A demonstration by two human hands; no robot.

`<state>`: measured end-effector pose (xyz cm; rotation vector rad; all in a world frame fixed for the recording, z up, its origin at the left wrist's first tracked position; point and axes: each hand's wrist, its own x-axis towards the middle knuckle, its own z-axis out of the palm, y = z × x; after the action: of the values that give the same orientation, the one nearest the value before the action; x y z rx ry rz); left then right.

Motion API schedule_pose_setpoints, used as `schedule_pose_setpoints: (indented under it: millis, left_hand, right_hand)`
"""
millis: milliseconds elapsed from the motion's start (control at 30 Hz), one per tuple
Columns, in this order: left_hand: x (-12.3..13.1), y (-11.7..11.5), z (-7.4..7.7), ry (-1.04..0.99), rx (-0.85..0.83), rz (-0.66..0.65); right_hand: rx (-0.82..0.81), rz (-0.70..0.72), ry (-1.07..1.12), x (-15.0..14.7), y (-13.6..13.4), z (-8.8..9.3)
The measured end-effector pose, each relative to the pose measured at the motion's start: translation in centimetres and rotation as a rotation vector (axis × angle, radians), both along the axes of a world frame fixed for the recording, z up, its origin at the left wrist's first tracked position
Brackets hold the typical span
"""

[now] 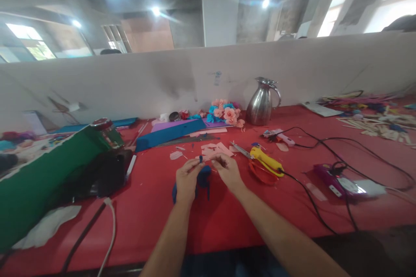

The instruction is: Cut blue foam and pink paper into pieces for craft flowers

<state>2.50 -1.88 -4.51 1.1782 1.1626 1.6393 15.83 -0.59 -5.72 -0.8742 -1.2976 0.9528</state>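
Above the red table, my left hand point(187, 178) is closed in a pinch on a small dark blue piece point(200, 159), possibly rolled paper. Close beside it, my right hand point(229, 173) is also pinched. What its fingertips hold is too small to make out. Dark blue paper pieces point(204, 175) lie under and between the hands, partly hidden by the left one. Just beyond the fingers are pink paper scraps point(222, 149). Scissors with red handles point(261, 173) lie to the right, partly under a yellow glue gun point(267, 161).
Pink and blue paper flowers point(227, 112) and a steel jug point(261, 103) stand by the white partition. Blue sheets point(172, 133) lie ahead. A green board point(39, 186) and a jar point(107, 133) are left. Cables and a purple power strip point(331, 179) spread right.
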Motion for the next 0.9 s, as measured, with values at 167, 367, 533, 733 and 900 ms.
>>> schedule_pose_setpoints:
  millis: [167,367,533,733,900]
  left_hand:
    - [-0.1,0.1,-0.3,0.042,-0.033,-0.030]
    - [-0.1,0.3,-0.8,0.207,0.029,-0.037]
    - [0.4,0.2,-0.7,0.231,0.034,-0.065]
    - [0.7,-0.2,-0.1,0.108,-0.079,-0.147]
    - [0.8,-0.3,0.2,0.052,-0.089,-0.173]
  right_hand:
    - [0.082,-0.011,0.042,0.1,-1.0,1.4]
    - [0.099,-0.030,-0.066,-0.2,-1.8,2.0]
    - [0.113,-0.058,-0.092,-0.3,-1.8,1.9]
    - [0.136,-0.044,-0.112,-0.2,-2.0,2.2]
    - [0.160,-0.043,-0.122,-0.2,-2.0,2.3]
